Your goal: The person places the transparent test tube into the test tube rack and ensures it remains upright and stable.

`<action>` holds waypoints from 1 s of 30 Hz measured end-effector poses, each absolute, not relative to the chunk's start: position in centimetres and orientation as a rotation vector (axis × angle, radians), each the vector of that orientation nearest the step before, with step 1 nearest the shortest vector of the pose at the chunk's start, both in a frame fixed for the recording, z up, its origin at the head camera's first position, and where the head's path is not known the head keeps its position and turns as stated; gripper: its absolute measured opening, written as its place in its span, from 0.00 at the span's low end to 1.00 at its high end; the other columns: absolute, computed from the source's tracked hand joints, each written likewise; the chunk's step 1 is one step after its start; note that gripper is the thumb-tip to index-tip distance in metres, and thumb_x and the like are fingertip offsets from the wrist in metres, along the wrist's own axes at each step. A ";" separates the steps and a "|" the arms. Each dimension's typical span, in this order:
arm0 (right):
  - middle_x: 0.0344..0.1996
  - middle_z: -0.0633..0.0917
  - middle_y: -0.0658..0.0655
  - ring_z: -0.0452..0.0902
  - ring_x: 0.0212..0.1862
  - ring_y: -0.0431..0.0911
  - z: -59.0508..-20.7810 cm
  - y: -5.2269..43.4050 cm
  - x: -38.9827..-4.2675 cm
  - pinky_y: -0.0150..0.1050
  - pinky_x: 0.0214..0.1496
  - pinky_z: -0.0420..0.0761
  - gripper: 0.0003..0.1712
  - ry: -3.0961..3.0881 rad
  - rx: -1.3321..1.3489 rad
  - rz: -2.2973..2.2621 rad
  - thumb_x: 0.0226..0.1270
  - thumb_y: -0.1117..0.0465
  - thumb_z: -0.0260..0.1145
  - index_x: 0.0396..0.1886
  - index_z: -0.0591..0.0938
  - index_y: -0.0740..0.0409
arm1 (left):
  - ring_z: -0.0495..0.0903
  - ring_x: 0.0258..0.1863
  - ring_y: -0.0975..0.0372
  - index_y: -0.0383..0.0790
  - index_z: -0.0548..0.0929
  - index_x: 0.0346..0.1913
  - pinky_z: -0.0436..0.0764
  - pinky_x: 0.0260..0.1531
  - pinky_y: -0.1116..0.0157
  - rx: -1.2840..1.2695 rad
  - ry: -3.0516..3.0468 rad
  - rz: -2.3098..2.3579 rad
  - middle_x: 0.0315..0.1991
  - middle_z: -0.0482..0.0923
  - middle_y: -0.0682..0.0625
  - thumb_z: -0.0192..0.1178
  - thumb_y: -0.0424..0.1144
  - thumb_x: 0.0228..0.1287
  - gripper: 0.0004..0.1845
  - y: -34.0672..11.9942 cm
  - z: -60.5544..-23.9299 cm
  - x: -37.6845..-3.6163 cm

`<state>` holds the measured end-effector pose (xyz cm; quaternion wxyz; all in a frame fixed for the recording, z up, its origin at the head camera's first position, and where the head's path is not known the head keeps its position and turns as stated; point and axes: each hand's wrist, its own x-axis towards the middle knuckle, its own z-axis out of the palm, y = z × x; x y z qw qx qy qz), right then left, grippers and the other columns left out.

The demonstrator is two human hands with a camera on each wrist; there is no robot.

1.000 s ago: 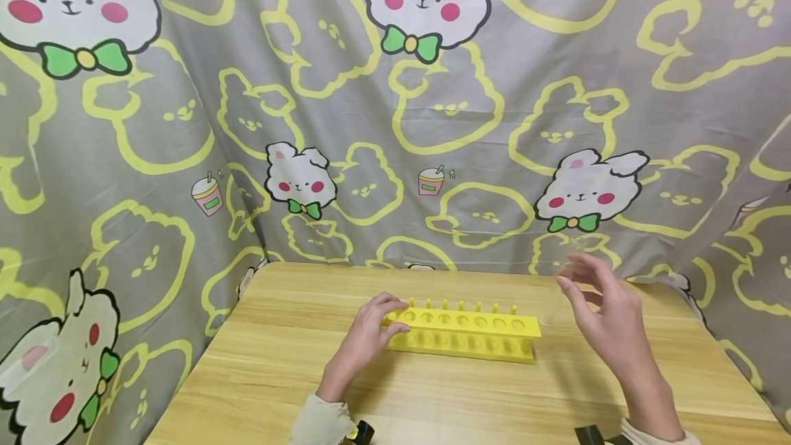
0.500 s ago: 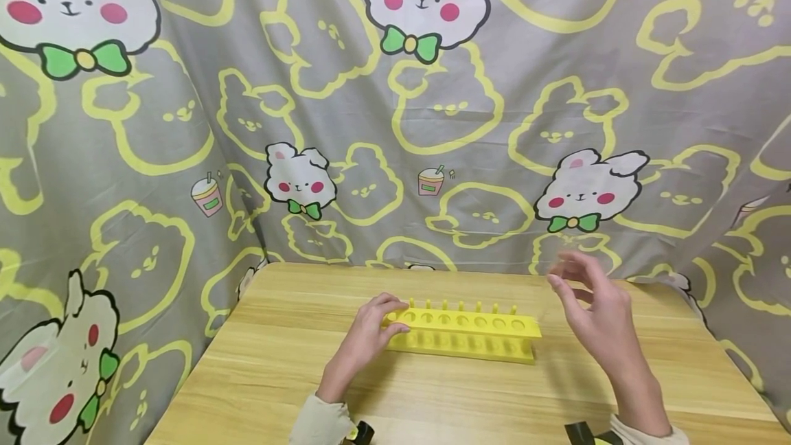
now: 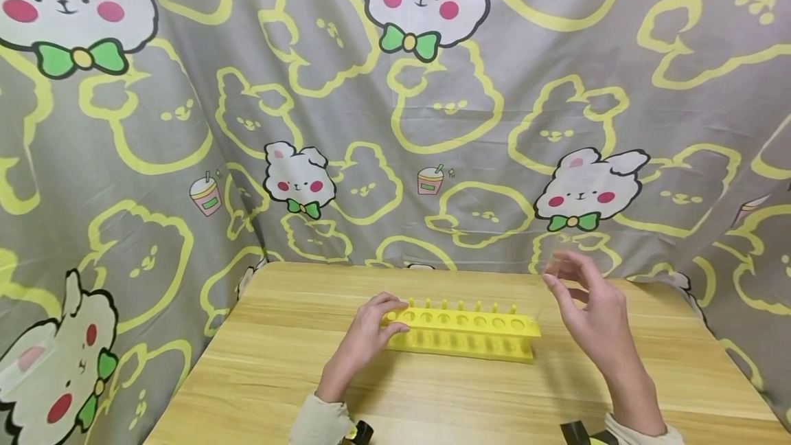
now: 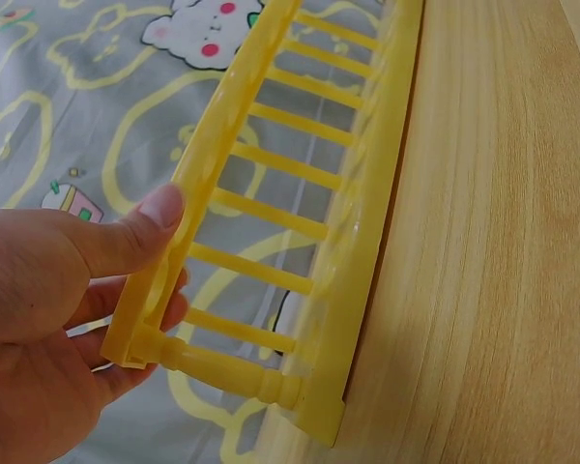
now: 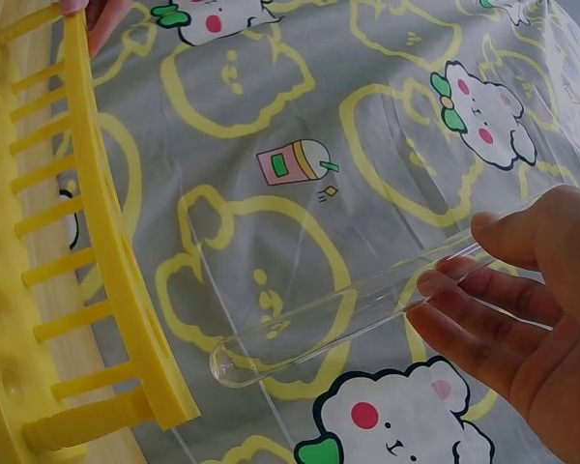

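The left hand [image 3: 364, 335] grips the left end of the yellow test-tube rack [image 3: 469, 332], thumb pressed on the top plate in the left wrist view [image 4: 126, 242], fingers curled behind it. The right hand [image 3: 596, 314], raised at centre right of the head view, pinches a clear glass test tube [image 5: 338, 314] between thumb and fingertips [image 5: 464, 290]. In the right wrist view the tube's long axis runs from the hand at right down toward lower centre, rounded closed end pointing at the rack's near end, close to it but apart. The rack stands on the wooden worktop [image 3: 432, 397] at lower centre, long axis left to right, holes up. No readable writing shows on tube or rack. A grey curtain [image 3: 395, 122] with rabbit prints hangs behind.
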<state>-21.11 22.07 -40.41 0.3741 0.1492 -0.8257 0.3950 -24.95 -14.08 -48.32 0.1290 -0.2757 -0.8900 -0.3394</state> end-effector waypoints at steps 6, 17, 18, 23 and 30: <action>0.39 0.87 0.55 0.77 0.46 0.22 -40.4 22.0 -21.1 0.15 0.44 0.77 0.28 -2.113 0.386 1.013 0.60 0.77 0.73 0.60 0.79 0.64 | 0.82 0.50 0.54 0.32 0.86 0.54 0.84 0.53 0.57 -0.801 -2.571 -0.990 0.49 0.82 0.47 0.73 0.34 0.60 0.19 -14.3 -48.5 -24.9; 0.39 0.87 0.54 0.78 0.46 0.23 -40.6 21.8 -21.0 0.16 0.45 0.78 0.27 -2.114 0.404 1.025 0.61 0.77 0.73 0.60 0.78 0.64 | 0.82 0.51 0.54 0.33 0.86 0.55 0.84 0.53 0.57 -0.805 -2.574 -1.012 0.50 0.82 0.47 0.73 0.35 0.61 0.20 -14.4 -48.4 -24.9; 0.39 0.87 0.54 0.78 0.46 0.23 -40.7 21.8 -21.1 0.16 0.45 0.78 0.27 -2.113 0.405 1.022 0.61 0.77 0.73 0.60 0.79 0.64 | 0.82 0.51 0.55 0.34 0.86 0.55 0.84 0.53 0.57 -0.806 -2.573 -1.008 0.50 0.82 0.47 0.73 0.35 0.61 0.20 -14.4 -48.3 -24.9; 0.39 0.87 0.53 0.79 0.46 0.24 -40.6 21.9 -21.1 0.16 0.44 0.78 0.27 -2.108 0.411 1.022 0.61 0.77 0.73 0.60 0.79 0.64 | 0.82 0.50 0.55 0.34 0.86 0.55 0.84 0.52 0.58 -0.805 -2.572 -0.999 0.50 0.82 0.47 0.74 0.35 0.60 0.20 -14.2 -48.3 -25.1; 0.39 0.87 0.53 0.79 0.46 0.25 -40.6 21.6 -21.1 0.17 0.43 0.79 0.27 -2.110 0.425 1.032 0.60 0.77 0.73 0.60 0.79 0.64 | 0.82 0.50 0.55 0.33 0.86 0.55 0.84 0.52 0.58 -0.802 -2.576 -0.992 0.50 0.83 0.47 0.74 0.35 0.59 0.20 -14.2 -48.5 -25.2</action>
